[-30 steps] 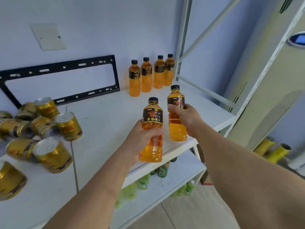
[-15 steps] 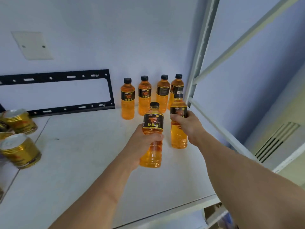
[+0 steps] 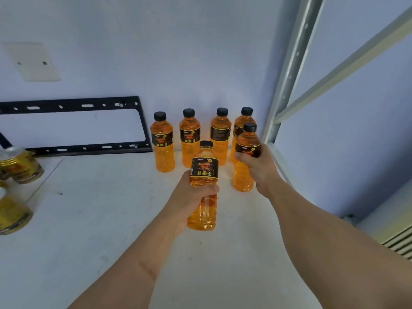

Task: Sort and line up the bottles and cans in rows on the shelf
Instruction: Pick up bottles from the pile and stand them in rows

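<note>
Orange drink bottles: my left hand grips one bottle, my right hand grips another, before four bottles along the shelf's back edge.

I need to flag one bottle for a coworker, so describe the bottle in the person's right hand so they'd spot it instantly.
Start at the grey metal shelf upright at the right rear corner of the white shelf. Four orange bottles line the wall there; directly before the rightmost is the bottle gripped by the right hand. Unlike the row, it stands forward.
</note>
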`<state>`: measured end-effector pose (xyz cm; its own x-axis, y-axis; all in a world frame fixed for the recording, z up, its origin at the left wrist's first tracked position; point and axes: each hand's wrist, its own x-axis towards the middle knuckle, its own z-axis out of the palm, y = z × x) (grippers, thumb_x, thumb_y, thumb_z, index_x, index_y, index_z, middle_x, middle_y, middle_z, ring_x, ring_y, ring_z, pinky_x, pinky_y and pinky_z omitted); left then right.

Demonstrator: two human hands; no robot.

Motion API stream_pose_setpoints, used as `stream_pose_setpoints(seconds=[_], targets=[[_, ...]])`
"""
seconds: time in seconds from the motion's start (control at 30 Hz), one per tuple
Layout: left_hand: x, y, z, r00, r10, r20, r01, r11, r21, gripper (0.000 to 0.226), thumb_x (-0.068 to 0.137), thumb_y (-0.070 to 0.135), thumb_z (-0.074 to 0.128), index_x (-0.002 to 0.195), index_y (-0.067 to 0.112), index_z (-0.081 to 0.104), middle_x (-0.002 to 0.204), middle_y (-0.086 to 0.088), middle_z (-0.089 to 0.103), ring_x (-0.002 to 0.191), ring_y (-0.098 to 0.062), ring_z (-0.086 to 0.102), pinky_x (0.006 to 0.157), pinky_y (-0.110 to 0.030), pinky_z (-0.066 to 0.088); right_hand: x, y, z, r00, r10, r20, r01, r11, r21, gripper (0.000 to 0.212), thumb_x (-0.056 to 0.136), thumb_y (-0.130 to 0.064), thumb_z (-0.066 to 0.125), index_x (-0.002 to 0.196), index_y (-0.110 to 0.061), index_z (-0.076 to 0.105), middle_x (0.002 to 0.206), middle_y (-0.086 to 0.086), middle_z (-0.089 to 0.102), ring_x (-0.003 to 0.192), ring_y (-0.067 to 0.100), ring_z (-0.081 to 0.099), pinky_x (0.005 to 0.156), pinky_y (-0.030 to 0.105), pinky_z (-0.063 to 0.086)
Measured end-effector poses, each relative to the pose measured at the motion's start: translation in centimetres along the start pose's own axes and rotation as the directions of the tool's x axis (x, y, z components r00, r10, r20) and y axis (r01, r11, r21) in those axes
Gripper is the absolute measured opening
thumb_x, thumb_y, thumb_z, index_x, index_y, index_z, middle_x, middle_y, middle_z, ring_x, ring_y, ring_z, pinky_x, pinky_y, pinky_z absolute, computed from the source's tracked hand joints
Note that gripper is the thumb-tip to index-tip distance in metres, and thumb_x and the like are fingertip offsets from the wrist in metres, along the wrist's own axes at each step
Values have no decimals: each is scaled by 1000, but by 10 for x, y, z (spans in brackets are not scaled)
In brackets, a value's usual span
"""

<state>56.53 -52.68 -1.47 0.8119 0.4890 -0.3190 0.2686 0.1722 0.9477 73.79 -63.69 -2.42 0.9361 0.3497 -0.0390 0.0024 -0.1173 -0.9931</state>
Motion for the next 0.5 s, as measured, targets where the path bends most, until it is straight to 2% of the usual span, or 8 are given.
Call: stream_pose_setpoints(seconds=[0.1,0.17,0.27,0.4,0.5], targets=[[10,0,5,1000,0,-17,0,1000,-5,57,76,20,81,122,31,48,100,-2,70,85,-21,72,83,-46,57,11,3,-5,1000,1,11,-1,999,33,69,80,-22,81,138,-29,45,121,-7,61,111,17,54,96,37,38],[16,0,7,999,-1,-34,1,1000,-7,55,77,19,80,121,31,49,99,-1,71,83,-20,72,77,-42,58,16,5,-7,1000,2,18,-3,998,63,71,81,-21,80,141,-29,42,126,-6,59,115,17,52,97,37,38],[23,-3,10,998,16,-53,-17,1000,-15,45,77,16,80,107,35,51,97,2,69,83,-15,68,67,-33,51,23,9,-9,999,-12,30,9,995,95,71,81,-20,80,141,-29,42,125,-6,60,114,16,53,95,36,39],[32,-7,11,998,11,-60,-11,1000,2,48,73,16,83,105,37,54,102,3,70,96,-18,66,91,-45,50,31,11,-11,999,-20,38,16,993,121,72,80,-21,80,140,-32,42,119,-13,60,106,8,55,93,34,40],[37,-7,14,997,40,-59,-40,999,5,51,73,14,83,105,39,52,104,11,65,99,-10,57,92,-38,39,32,11,-10,999,-40,33,36,993,109,75,80,-24,81,142,-31,41,120,-13,59,107,9,55,91,33,40]])
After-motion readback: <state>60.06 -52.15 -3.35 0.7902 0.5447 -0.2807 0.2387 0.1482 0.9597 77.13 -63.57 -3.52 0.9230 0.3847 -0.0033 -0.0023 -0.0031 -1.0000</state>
